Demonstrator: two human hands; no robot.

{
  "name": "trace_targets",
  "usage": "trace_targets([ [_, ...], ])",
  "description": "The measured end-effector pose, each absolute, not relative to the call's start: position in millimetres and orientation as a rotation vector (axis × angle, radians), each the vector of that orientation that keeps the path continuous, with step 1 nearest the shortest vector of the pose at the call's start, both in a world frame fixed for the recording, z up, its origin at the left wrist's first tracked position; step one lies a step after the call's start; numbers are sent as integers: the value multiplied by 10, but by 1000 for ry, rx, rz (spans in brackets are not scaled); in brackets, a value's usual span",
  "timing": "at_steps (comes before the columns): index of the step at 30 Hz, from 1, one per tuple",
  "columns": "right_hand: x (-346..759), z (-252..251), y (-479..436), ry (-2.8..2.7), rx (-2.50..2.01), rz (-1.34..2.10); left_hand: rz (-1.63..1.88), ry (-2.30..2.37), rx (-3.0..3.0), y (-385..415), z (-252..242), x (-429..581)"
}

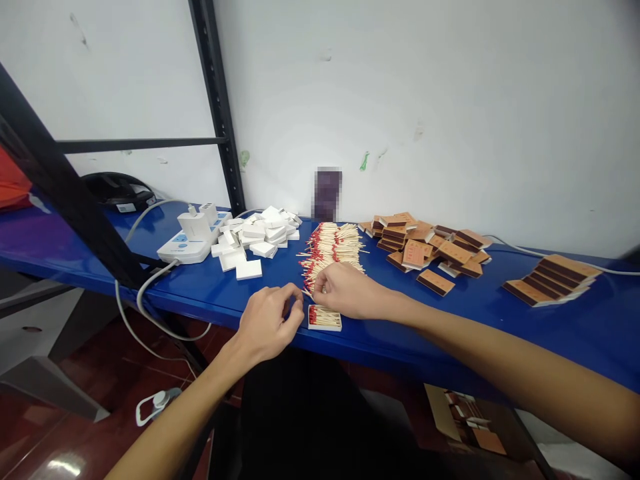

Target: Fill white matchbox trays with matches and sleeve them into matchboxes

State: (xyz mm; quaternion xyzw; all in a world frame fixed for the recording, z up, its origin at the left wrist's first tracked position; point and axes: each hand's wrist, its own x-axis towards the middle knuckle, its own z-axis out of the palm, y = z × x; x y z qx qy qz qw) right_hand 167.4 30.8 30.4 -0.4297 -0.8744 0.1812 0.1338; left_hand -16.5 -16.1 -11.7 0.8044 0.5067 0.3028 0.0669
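Observation:
A white inner matchbox tray (325, 328) lies at the table's front edge, filled with red-headed matches. My right hand (347, 291) is just above and behind it, fingers pinched around a few matches at the near edge of the match pile (333, 248). Left of the tray, my left hand (270, 323) has thumb and forefinger curled toward each other close to the right fingertips. Whatever those left fingertips hold, if anything, is too small to make out. The pile's matches lie side by side in rows, most red heads facing left.
Many white trays (250, 269) are heaped at left, beside a power strip (185, 249) with chargers. Orange-brown matchbox sleeves (453, 252) are piled at right, with a stacked row (553, 280) farther right. A black shelf post (217, 100) rises at left; a cardboard box (440, 413) sits below.

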Motion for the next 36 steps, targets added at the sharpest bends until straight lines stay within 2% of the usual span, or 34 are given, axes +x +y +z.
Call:
trace_targets([
  [8,1598,336,405,-2660,-1235,396,868,1474,2400,-143,-57,-156],
  [20,1508,603,418,-2873,-1320,424,813,1450,2450,-171,-56,-175],
  [28,1714,632,500,-2848,-1170,564,682,1419,2539,-183,-21,-188],
  [36,1974,685,334,-2876,-910,512,677,1365,2621,-187,-61,-177],
])
